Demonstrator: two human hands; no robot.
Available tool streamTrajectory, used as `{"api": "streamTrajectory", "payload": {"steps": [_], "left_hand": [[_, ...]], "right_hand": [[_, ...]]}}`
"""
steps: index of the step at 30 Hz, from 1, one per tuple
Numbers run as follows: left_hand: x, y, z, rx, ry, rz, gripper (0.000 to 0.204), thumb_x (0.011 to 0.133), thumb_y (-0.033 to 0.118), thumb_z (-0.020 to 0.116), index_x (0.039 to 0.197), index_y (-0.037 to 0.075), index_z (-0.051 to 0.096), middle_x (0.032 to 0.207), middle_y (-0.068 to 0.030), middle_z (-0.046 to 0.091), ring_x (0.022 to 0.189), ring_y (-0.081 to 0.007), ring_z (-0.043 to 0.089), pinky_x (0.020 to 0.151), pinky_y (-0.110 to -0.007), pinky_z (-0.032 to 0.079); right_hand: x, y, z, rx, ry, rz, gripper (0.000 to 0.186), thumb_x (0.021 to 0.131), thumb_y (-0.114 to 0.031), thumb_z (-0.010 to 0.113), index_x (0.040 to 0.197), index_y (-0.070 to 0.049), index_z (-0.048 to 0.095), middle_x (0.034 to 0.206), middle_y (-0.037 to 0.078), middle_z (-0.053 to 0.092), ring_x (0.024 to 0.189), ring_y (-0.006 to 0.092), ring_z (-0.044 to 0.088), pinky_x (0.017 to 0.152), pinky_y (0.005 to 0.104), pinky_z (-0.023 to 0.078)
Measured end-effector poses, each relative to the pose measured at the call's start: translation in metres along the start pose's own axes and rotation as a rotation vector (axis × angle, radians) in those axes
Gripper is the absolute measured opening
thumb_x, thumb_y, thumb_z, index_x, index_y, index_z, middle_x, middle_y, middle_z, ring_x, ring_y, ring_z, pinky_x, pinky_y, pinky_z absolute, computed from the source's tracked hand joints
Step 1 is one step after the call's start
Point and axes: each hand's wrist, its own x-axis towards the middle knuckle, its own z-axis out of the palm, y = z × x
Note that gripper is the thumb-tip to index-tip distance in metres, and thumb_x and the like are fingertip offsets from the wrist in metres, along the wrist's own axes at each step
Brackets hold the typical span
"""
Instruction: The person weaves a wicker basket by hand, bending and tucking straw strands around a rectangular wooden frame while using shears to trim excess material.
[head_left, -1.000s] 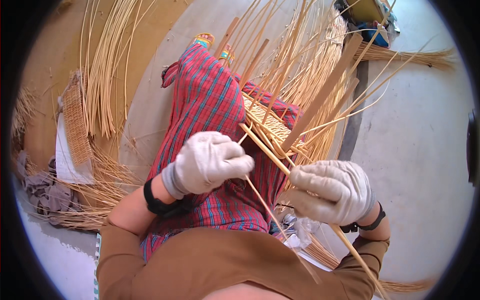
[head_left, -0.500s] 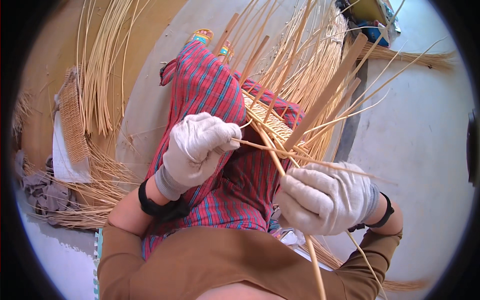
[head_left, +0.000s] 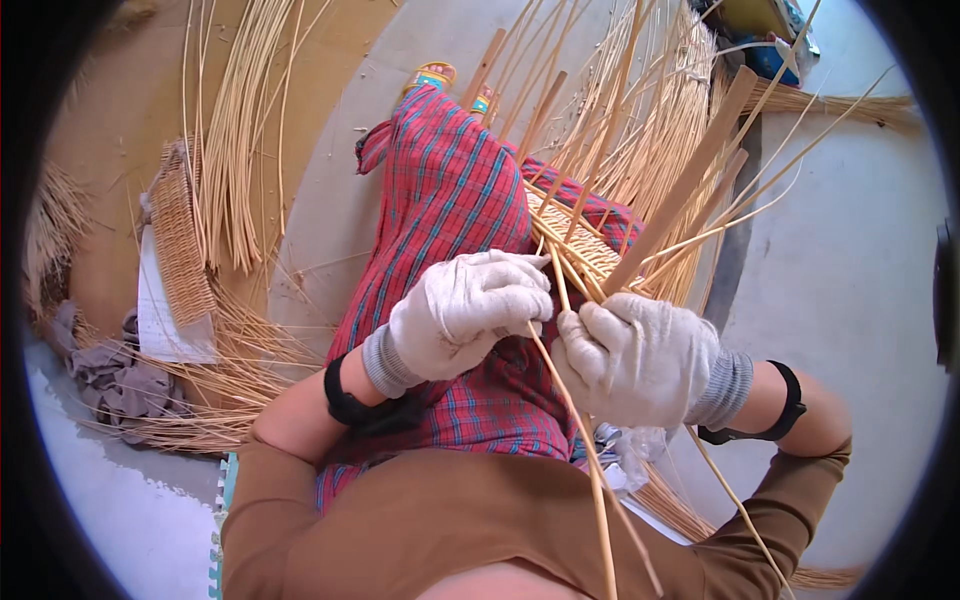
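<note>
A partly woven wicker panel (head_left: 578,238) lies slanted across my lap, with flat wooden stakes (head_left: 690,180) and thin rods rising from it. My left hand (head_left: 470,312), in a white knit glove, is closed with a thin wicker rod (head_left: 560,385) pinched at the fingertips; the rod's long end trails down toward my chest. Close beside it, at the panel's near edge, my gloved right hand (head_left: 640,360) is closed round a pale wicker rod (head_left: 603,530) whose tail runs down past my body. The right palm and its inner fingers are hidden.
Red plaid cloth (head_left: 430,220) covers my legs. Beyond the panel stands a large bundle of rods (head_left: 660,90). On the left floor are loose rods (head_left: 235,150), a woven piece (head_left: 182,250), white paper (head_left: 170,310) and grey cloth (head_left: 125,370). Clear plastic (head_left: 635,450) lies below my right hand.
My left hand has come right, close to my right hand. The thin rod in it, which pointed rightward, has swung down toward my body. The whole view has shifted slightly.
</note>
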Motion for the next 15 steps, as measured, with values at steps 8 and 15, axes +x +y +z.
{"api": "streamTrajectory", "payload": {"steps": [8,15], "left_hand": [[-0.012,0.003,0.017,-0.781,0.638,-0.504,0.025,0.113,0.020,0.046,0.104,0.002,0.060,0.085,-0.0043,0.058,0.088,-0.0137,0.062,0.116,-0.047,0.047],[-0.025,0.011,0.012,-0.611,0.298,-0.444,0.036,0.111,0.035,0.051,0.108,0.001,0.062,0.086,-0.0016,0.058,0.082,-0.0094,0.056,0.105,-0.038,0.052]], "right_hand": [[0.006,0.004,0.048,-0.132,-0.066,0.039,0.012,0.083,-0.018,0.065,0.089,-0.007,0.065,0.084,0.006,0.065,0.078,0.0206,0.067,0.065,0.0356,0.054],[0.010,0.015,0.029,-0.155,-0.115,0.223,0.015,0.085,-0.028,0.069,0.088,-0.013,0.065,0.101,0.007,0.065,0.090,0.0242,0.064,0.077,0.0391,0.054]]}}
